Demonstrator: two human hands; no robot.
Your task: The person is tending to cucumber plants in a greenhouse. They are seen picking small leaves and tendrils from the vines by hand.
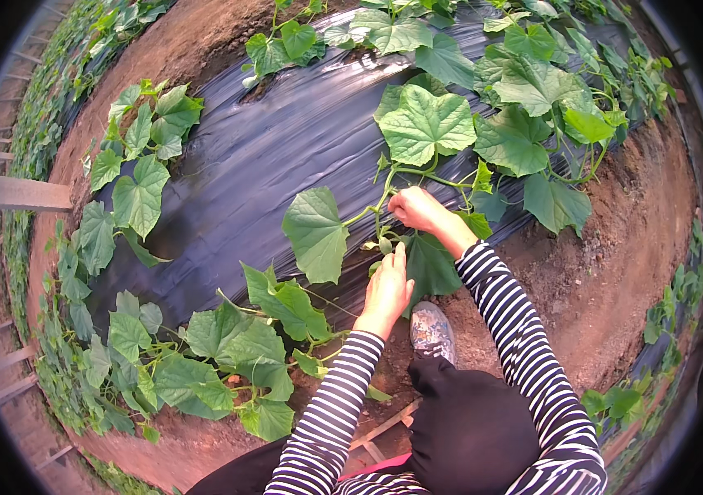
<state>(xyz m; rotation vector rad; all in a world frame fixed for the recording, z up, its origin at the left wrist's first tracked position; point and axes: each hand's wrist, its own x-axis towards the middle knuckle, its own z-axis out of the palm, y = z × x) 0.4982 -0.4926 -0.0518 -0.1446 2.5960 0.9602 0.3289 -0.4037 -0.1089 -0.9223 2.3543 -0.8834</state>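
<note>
A leafy vine, looking like a cucumber plant, spreads over black plastic mulch film point(252, 154). My right hand point(416, 209) has its fingers curled at the vine's green stem point(382, 201); whether it grips the stem cannot be told. Just below, my left hand point(388, 281) reaches up with its fingertips beside a small green bud or young fruit point(385, 245); its fingers lie close together, and what they touch is unclear. One broad leaf point(317, 235) stands left of the hands, another point(432, 266) hangs between and behind them, and a large pale-green leaf point(428, 124) rises above.
More vines point(221, 346) line the bed's near edge, and others point(530, 86) crowd the upper right. Bare brown soil point(623, 247) borders the film. My patterned shoe point(433, 331) stands on soil close below the hands. A pale post or beam point(17, 192) is at the left.
</note>
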